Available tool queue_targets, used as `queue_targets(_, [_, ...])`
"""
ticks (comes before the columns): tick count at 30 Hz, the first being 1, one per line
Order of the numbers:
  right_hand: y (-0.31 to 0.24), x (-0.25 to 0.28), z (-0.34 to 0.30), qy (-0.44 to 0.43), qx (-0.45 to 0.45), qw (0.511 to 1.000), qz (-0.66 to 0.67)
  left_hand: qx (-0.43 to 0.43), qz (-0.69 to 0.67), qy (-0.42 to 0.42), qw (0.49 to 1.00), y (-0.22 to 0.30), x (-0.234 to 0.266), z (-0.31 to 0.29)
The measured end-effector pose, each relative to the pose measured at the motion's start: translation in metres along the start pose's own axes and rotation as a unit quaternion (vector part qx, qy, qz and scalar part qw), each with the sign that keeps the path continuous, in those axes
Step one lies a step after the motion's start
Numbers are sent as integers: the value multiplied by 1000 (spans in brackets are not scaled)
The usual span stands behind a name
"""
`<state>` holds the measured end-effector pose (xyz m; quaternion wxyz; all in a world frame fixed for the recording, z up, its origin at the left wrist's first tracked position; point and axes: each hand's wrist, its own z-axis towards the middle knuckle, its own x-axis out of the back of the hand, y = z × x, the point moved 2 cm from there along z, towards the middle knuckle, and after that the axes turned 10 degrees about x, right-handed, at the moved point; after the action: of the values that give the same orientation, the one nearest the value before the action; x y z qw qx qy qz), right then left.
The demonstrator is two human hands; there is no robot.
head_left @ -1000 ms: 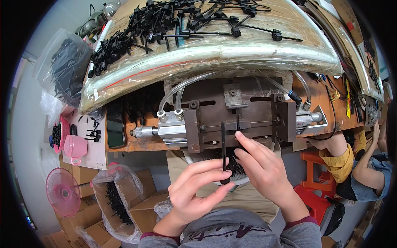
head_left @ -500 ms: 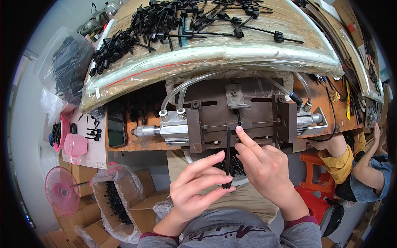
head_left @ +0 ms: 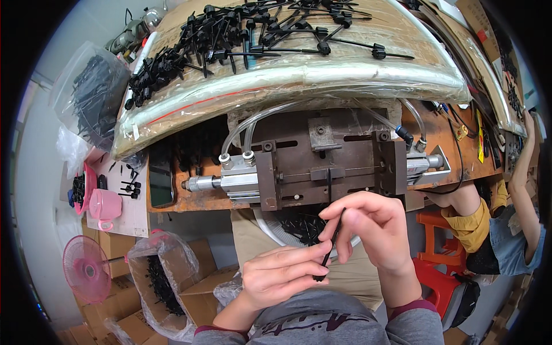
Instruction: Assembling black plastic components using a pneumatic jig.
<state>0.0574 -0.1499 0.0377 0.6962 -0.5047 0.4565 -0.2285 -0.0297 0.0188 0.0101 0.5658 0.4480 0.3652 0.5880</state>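
Note:
Over my lap, my left hand (head_left: 287, 268) pinches the lower end of a slim black rod (head_left: 326, 259), which slants up to the right. My right hand (head_left: 371, 230) closes thumb and fingers around the rod's upper part. Just beyond the right fingertips is a dark metal fixture (head_left: 299, 187) with silver air cylinders (head_left: 240, 183) at its sides. From its middle block a thin black strip (head_left: 329, 185) runs toward me and disappears behind my right fingers. Beneath my hands, a pale round basin (head_left: 265, 227) holds many black parts.
Black rods with ribbed heads (head_left: 224, 34) lie heaped on a plastic-wrapped board behind the fixture. Clear air hoses (head_left: 241, 123) arch over it. A phone (head_left: 162, 183), pink cup (head_left: 105, 202) and pink fan (head_left: 86, 265) are at left. A co-worker's arm (head_left: 524, 172) shows at right.
My right hand has drawn back from the fixture to the rod in my left hand. The rod has tilted and lowered slightly. The black strip at the fixture now extends nearer to me.

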Motion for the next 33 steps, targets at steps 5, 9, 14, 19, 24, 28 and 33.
queue_targets(5, [2, -4, -4, 11, -2, 1000, 3, -1, 15, -5, 1000, 2, 1, -3])
queue_targets(9, [3, -4, -7, 16, 13, 999, 34, -3, 25, -16, 1000, 6, 1, -2])
queue_targets(14, [4, -4, -10, 20, 24, 997, 69, -10, 45, -7, 999, 7, -2, 1])
queue_targets(19, [5, -3, -11, 15, 32, 997, 73, -16, 49, -5, 999, 6, -3, 0])
queue_targets(24, [6, -1, -12, 22, 27, 997, 68, -6, 45, -10, 999, 5, -4, 2])
queue_targets(28, [6, 0, -12, 24, 28, 997, 68, -5, 53, -13, 998, 6, -5, 3])
queue_targets(33, [8, 0, -12, 26, 25, 997, 70, -2, 58, -9, 998, 6, -5, 3])
